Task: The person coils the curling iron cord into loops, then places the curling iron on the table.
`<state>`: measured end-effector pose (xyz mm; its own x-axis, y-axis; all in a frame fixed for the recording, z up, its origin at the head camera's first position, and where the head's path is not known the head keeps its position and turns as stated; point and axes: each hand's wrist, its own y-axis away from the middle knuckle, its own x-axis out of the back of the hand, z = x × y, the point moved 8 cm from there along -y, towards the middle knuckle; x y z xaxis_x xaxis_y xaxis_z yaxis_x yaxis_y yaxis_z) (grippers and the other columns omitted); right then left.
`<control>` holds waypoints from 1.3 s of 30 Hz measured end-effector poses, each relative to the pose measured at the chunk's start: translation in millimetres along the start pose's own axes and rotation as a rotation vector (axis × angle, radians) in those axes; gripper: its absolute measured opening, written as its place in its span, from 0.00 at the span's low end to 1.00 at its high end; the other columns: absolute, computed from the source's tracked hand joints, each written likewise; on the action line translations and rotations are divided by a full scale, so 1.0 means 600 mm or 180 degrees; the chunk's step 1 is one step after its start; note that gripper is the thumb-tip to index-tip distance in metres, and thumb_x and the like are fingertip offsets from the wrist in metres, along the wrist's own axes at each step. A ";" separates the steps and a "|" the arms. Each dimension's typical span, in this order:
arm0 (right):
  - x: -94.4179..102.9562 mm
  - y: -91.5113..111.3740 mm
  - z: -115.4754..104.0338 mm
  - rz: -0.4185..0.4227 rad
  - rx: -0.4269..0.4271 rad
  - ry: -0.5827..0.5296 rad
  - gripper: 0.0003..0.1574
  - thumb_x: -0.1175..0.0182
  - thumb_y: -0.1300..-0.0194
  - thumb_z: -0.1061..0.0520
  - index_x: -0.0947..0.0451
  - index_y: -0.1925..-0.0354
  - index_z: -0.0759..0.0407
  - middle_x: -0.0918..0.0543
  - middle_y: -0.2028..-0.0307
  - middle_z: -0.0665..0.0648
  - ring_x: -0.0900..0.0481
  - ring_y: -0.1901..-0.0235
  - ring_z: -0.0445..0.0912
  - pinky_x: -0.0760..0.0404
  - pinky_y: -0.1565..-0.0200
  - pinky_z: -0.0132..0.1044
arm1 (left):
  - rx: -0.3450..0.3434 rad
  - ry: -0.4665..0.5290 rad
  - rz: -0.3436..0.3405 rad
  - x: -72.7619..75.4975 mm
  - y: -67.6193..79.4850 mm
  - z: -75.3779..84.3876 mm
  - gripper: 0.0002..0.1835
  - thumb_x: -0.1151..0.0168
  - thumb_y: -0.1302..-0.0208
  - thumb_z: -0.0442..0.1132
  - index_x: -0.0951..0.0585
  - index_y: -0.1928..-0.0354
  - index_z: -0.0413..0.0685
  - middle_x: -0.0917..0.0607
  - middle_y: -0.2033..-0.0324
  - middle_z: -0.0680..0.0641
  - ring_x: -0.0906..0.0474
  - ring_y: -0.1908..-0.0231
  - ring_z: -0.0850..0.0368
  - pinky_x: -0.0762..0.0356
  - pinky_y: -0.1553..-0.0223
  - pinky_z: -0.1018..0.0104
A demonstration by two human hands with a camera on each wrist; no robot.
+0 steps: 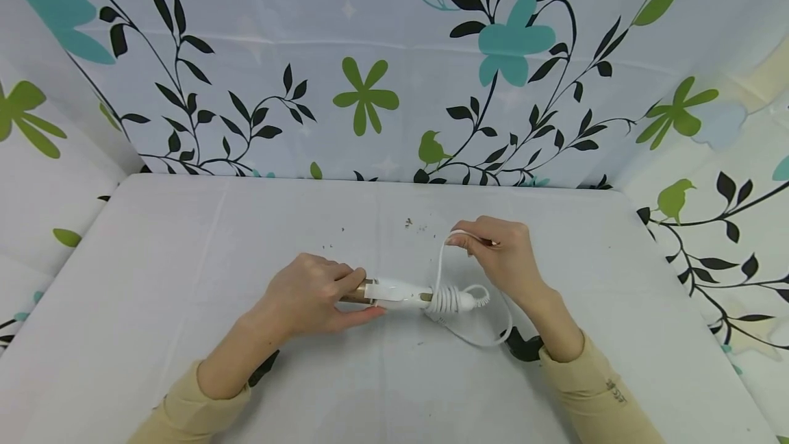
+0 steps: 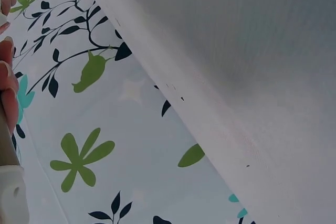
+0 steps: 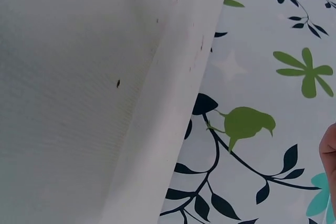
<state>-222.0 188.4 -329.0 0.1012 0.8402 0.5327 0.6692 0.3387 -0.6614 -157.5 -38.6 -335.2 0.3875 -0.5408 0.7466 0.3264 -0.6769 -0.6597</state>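
A white and gold hair straightener [image 1: 394, 293] lies level between my hands in the head view, over the middle of the table. My left hand [image 1: 314, 293] grips its gold end, thumb along the near side and fingers over the far side. Coils of white cord [image 1: 448, 300] are wound round the other end of the body. With thumb and fingertips, my right hand [image 1: 502, 255] pinches the cord above and right of the coils, drawing one length up. A loose loop of cord hangs below toward the right wrist. In the left wrist view, the fingers [image 2: 8, 93] show only at the left edge.
The white table [image 1: 185, 245] has small dark specks [image 1: 408, 223] beyond the hands. Behind it hangs a patterned curtain [image 1: 370, 33] with leaves, flowers and birds, continuing along both sides. A dark strap [image 1: 524, 346] shows at the right wrist.
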 end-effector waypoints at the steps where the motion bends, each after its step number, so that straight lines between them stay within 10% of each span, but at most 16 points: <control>1: -0.002 0.001 0.001 -0.0012 -0.0012 -0.0002 0.13 0.25 0.53 0.71 0.12 0.66 0.63 0.24 0.83 0.49 0.33 0.82 0.36 0.36 0.77 0.25 | -0.0012 0.0028 0.0014 0.000 -0.001 0.002 0.24 0.25 0.52 0.60 0.25 0.77 0.50 0.33 0.90 0.60 0.44 0.89 0.69 0.43 0.85 0.75; 27: -0.044 0.015 0.025 -0.0751 -0.0698 -0.0094 0.09 0.37 0.33 0.65 0.14 0.56 0.64 0.20 0.80 0.53 0.29 0.81 0.38 0.30 0.79 0.30 | 0.0369 0.0557 0.0628 0.030 -0.007 -0.008 0.23 0.33 0.40 0.61 0.21 0.75 0.49 0.26 0.87 0.61 0.40 0.88 0.70 0.42 0.85 0.78; 35: -0.056 0.025 0.032 -0.1099 -0.0845 0.0039 0.17 0.44 0.27 0.64 0.20 0.43 0.65 0.15 0.47 0.62 0.16 0.47 0.54 0.18 0.48 0.47 | 0.0636 0.0414 0.0816 0.035 -0.003 -0.022 0.24 0.33 0.40 0.62 0.20 0.77 0.48 0.25 0.88 0.57 0.39 0.89 0.68 0.43 0.86 0.76; 39: -0.068 0.027 0.025 -0.1340 -0.0753 0.0142 0.20 0.43 0.29 0.67 0.21 0.41 0.63 0.16 0.45 0.61 0.17 0.45 0.54 0.20 0.46 0.47 | 0.0538 0.0495 0.0909 0.040 -0.006 -0.019 0.23 0.33 0.40 0.61 0.20 0.76 0.49 0.25 0.88 0.58 0.39 0.89 0.69 0.42 0.87 0.77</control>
<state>-226.1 165.9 -369.4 -0.1862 0.6302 0.7538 0.8073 0.5354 -0.2482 -159.4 -54.9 -314.0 0.3521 -0.7744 0.5257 0.3669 -0.4025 -0.8387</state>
